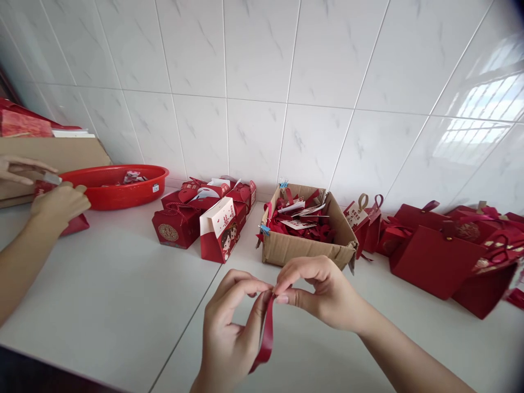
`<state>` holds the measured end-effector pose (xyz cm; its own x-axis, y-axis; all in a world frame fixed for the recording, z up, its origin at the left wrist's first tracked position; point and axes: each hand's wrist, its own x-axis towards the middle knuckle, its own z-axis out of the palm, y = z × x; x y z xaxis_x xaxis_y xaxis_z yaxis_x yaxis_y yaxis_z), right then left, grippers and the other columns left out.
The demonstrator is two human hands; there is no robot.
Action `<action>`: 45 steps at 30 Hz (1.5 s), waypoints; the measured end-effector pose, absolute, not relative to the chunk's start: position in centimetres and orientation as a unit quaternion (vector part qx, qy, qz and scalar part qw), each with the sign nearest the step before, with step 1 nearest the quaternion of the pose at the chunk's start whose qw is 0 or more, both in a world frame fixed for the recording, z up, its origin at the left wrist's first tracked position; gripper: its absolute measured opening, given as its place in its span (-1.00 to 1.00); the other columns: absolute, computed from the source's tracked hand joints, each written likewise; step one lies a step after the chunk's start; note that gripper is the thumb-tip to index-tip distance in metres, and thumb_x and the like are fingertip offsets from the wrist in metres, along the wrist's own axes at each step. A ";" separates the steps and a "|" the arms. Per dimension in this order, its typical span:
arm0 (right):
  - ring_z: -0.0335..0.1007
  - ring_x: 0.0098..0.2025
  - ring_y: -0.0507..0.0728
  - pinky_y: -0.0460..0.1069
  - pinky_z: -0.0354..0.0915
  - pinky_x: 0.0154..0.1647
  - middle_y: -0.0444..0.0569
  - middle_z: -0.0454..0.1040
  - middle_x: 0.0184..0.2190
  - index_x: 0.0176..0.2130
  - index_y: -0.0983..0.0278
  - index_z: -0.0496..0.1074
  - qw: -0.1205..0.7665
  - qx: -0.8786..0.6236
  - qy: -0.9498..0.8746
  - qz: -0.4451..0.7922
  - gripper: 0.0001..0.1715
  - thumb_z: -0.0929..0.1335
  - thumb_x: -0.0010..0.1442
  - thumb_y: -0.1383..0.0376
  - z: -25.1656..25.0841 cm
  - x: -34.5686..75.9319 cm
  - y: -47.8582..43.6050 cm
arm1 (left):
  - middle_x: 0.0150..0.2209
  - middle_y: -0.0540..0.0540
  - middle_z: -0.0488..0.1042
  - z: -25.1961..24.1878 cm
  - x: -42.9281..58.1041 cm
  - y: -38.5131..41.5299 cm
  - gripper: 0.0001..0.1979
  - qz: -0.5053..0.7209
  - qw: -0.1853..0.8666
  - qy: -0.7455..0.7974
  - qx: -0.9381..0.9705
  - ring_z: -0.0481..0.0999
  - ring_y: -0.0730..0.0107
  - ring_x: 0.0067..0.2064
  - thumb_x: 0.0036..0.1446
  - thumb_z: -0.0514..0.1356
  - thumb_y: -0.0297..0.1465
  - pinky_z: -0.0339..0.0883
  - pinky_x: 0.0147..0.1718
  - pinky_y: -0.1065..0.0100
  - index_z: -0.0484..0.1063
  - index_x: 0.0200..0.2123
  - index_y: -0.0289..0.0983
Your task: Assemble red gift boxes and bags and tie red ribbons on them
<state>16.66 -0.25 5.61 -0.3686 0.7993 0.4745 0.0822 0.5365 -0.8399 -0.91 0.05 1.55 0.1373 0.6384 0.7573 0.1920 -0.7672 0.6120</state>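
My left hand (229, 327) and my right hand (319, 289) meet above the white counter (123, 295), both pinched on a dark red ribbon (267, 333). The ribbon's top end sits between the fingertips of both hands, and the rest hangs down in a loop beside my left palm. Just behind my hands stands an open cardboard box (305, 245) filled with red ribbons and printed tags.
Red gift boxes (200, 218) cluster at centre left, and red gift bags (442, 256) lie at the right. A red plastic basin (117, 185) sits at the back left. Another person's hands (57, 204) hold a red box at the far left. A tiled wall rises behind.
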 end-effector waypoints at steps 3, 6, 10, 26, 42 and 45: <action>0.47 -0.32 0.01 -0.10 0.38 -0.26 -0.05 0.57 -0.36 -0.31 0.30 0.56 0.426 -0.301 -0.768 0.372 -0.95 0.45 0.12 0.39 6.5 17.5 -0.3 | -0.39 0.03 0.41 1.6 -0.7 0.0 -0.82 0.575 0.209 0.286 0.738 0.47 0.49 -0.35 0.18 0.14 -0.58 0.36 -0.37 0.50 0.45 -0.33 -0.19; 0.46 -0.31 0.03 -0.09 0.37 -0.24 -0.05 0.57 -0.35 -0.30 0.29 0.54 0.357 -0.321 -0.800 0.360 -0.94 0.43 0.15 0.34 7.1 18.7 0.1 | -0.37 0.02 0.45 1.5 -0.5 0.0 -0.88 0.557 0.220 0.319 0.735 0.48 0.47 -0.32 0.19 0.17 -0.51 0.37 -0.33 0.49 0.47 -0.29 -0.18; 0.48 -0.31 0.06 -0.06 0.36 -0.25 -0.07 0.58 -0.36 -0.31 0.27 0.54 0.236 -0.391 -0.825 0.332 -0.93 0.40 0.16 0.35 6.4 20.4 1.4 | -0.35 0.02 0.48 1.2 -0.5 0.3 -0.93 0.548 0.213 0.375 0.717 0.44 0.43 -0.32 0.20 0.19 -0.40 0.35 -0.28 0.45 0.46 -0.25 -0.16; 0.47 -0.30 0.10 -0.03 0.37 -0.28 -0.02 0.56 -0.35 -0.35 0.29 0.49 0.297 -0.520 -0.778 0.189 -0.87 0.32 0.15 0.40 2.0 21.5 5.5 | -0.29 -0.05 0.50 -0.1 -0.7 1.8 -0.88 0.531 0.220 0.449 0.684 0.46 0.32 -0.29 0.19 0.16 -0.28 0.37 -0.23 0.29 0.45 -0.28 -0.18; 0.42 -0.30 0.11 0.00 0.33 -0.29 -0.01 0.50 -0.31 -0.28 0.25 0.44 0.350 -0.436 -0.822 0.107 -0.85 0.27 0.27 0.35 5.9 22.1 2.8 | -0.01 -0.26 0.36 2.7 -5.1 11.3 -0.68 0.486 0.037 0.669 0.560 0.38 -0.14 0.06 0.03 0.21 -0.26 0.35 -0.12 -0.02 0.34 -0.13 -0.21; 0.41 -0.30 0.12 0.00 0.33 -0.30 0.00 0.50 -0.35 -0.27 0.25 0.43 0.379 -0.404 -0.829 0.077 -0.89 0.29 0.28 0.34 7.3 22.1 1.4 | -0.07 -0.23 0.36 2.5 -5.4 12.6 -0.67 0.528 0.027 0.664 0.528 0.38 -0.03 0.04 0.04 0.21 -0.24 0.34 -0.07 0.03 0.26 -0.16 -0.24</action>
